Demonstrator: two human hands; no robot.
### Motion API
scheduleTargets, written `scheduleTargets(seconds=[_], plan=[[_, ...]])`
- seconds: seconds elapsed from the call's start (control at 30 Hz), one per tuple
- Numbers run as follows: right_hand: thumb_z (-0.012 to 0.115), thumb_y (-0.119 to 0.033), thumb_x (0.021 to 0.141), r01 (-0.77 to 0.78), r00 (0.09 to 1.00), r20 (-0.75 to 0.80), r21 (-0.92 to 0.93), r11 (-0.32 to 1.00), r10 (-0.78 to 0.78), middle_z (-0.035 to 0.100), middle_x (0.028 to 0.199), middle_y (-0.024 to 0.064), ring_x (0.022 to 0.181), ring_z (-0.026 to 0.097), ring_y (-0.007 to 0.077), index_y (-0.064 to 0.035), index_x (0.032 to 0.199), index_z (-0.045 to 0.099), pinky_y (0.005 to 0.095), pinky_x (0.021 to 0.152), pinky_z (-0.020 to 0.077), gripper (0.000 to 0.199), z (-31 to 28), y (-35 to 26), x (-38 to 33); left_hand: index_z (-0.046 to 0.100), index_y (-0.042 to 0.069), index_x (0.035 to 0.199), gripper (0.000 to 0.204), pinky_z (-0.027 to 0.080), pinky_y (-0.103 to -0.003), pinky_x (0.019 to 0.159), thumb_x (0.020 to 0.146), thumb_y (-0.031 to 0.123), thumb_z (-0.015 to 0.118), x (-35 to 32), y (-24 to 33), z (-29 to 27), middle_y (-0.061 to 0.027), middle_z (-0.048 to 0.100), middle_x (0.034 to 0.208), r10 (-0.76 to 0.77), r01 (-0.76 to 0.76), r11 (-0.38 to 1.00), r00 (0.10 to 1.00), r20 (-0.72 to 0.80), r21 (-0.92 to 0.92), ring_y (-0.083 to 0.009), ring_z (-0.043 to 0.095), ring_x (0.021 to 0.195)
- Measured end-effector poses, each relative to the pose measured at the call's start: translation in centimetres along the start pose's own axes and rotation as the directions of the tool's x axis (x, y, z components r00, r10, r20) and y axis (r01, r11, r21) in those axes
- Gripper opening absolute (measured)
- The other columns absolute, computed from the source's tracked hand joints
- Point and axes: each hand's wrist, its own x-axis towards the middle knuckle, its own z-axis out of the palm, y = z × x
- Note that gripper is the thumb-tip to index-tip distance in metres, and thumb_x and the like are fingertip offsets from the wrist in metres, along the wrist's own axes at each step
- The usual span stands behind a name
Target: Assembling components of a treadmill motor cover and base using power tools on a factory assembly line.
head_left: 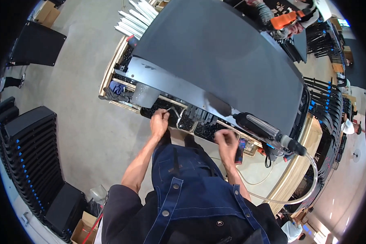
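Observation:
My left hand (160, 120) is closed, thumb and fingertips pressed together over a bin of small black parts (152, 110). Whatever it pinches is too small to make out. Beside those fingertips a bent grey metal piece (175, 111) sticks up. Over another bin of small black parts (207, 131) hangs my right hand (227, 140), its fingers curled and smeared by motion. Between the bins and the large dark panel (219, 53) stands a row of grey metal pieces (201, 114). A black power screwdriver (258, 125) with a clear hose rests at the panel's near edge.
A grey cup (145, 95) and dark gloves (117, 89) sit left of the bins. The hose (315, 179) loops down at the right. White tubes (136, 18) lie beyond the panel. A co-worker's gloved hands are by an orange tool (286, 20). Black panels (32, 150) are stacked at left.

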Motion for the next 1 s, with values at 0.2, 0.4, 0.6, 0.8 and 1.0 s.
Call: scheduleTargets(seconds=[0.2, 0.4, 0.6, 0.8, 1.0], plan=[[0.066, -0.025, 0.097, 0.095, 0.848, 0.464, -0.609, 0.788, 0.257, 0.077, 0.100, 0.0167, 0.092, 0.075, 0.0311, -0.0037, 0.112, 0.072, 0.0430, 0.085, 0.0570, 0.027, 4.7, 10.2, 4.0, 0.065, 0.006, 0.114, 0.028, 0.052, -0.049, 0.089, 0.090, 0.015, 0.073, 4.1, -5.3, 1.1, -0.0175, 0.064, 0.110, 0.285, -0.308, 0.840, 0.951, 0.120, 0.447, -0.0390, 0.062, 0.104], [0.061, -0.019, 0.097, 0.364, 0.870, 0.489, -0.716, 0.596, 0.057, 0.073, 0.106, 0.0176, 0.094, 0.073, 0.0396, -0.0094, 0.125, 0.066, 0.0499, 0.083, 0.0594, 0.030, 10.7, 14.4, 6.1, 0.060, 0.005, 0.105, 0.024, 0.055, -0.048, 0.084, 0.083, 0.005, 0.069, 6.1, -6.2, 1.8, -0.0161, 0.061, 0.103, 0.406, -0.489, 0.689, 0.872, 0.274, 0.535, -0.0372, 0.065, 0.099], [0.055, -0.008, 0.094, 0.462, 0.827, 0.536, -0.821, 0.335, 0.172, 0.074, 0.094, 0.0214, 0.085, 0.076, 0.0391, -0.0041, 0.113, 0.066, 0.0493, 0.075, 0.0617, 0.022, 13.1, 16.5, 8.3, 0.054, 0.000, 0.126, 0.039, 0.054, -0.049, 0.091, 0.089, 0.001, 0.066, 3.7, -1.9, -1.9, -0.0253, 0.064, 0.119, 0.271, -0.449, 0.815, 0.853, 0.445, 0.365, -0.0431, 0.063, 0.113], [0.050, -0.012, 0.099, 0.474, 0.796, 0.547, -0.829, 0.295, 0.258, 0.076, 0.100, 0.0212, 0.093, 0.076, 0.0365, -0.0045, 0.122, 0.069, 0.0480, 0.078, 0.0623, 0.030, 13.5, 16.3, 8.9, 0.055, 0.005, 0.140, 0.052, 0.050, -0.028, 0.072, 0.094, 0.016, 0.075, -1.1, -1.3, -5.2, -0.0027, 0.066, 0.102, 0.001, 0.244, 0.918, 0.786, 0.618, -0.311, -0.0085, 0.060, 0.084], [0.051, -0.012, 0.099, 0.425, 0.835, 0.518, -0.821, 0.382, 0.184, 0.075, 0.095, 0.0228, 0.089, 0.075, 0.0404, -0.0039, 0.113, 0.071, 0.0506, 0.078, 0.0605, 0.026, 13.4, 16.7, 8.3, 0.064, 0.002, 0.113, 0.030, 0.051, -0.028, 0.066, 0.102, 0.029, 0.069, -6.5, -2.6, -4.2, -0.0020, 0.065, 0.088, -0.163, 0.378, 0.879, 0.812, 0.561, -0.291, -0.0088, 0.058, 0.077]])
